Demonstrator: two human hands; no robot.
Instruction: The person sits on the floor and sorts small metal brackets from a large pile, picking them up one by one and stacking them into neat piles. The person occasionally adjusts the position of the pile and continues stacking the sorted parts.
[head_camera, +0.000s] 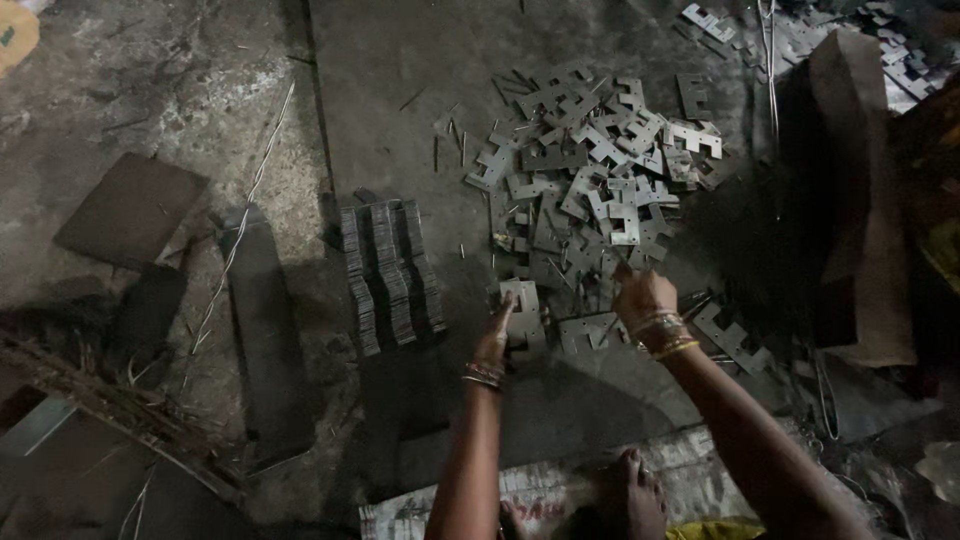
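A loose heap of flat, notched metal plates (590, 190) lies on the dark floor ahead of me. My left hand (495, 335) holds a small stack of these plates (524, 312) by its near edge. My right hand (643, 296) reaches into the near side of the heap with fingers curled down; whether it grips a plate I cannot tell. Both wrists wear bangles. To the left stand three neat rows of stacked plates (390, 270) on edge.
A brown cardboard sheet (860, 200) leans at the right, with more plates (880, 40) behind it. Flat dark slabs (130, 210) and a long metal bar (265, 330) lie at the left. My foot (640, 495) rests on printed sacking (530, 490) below.
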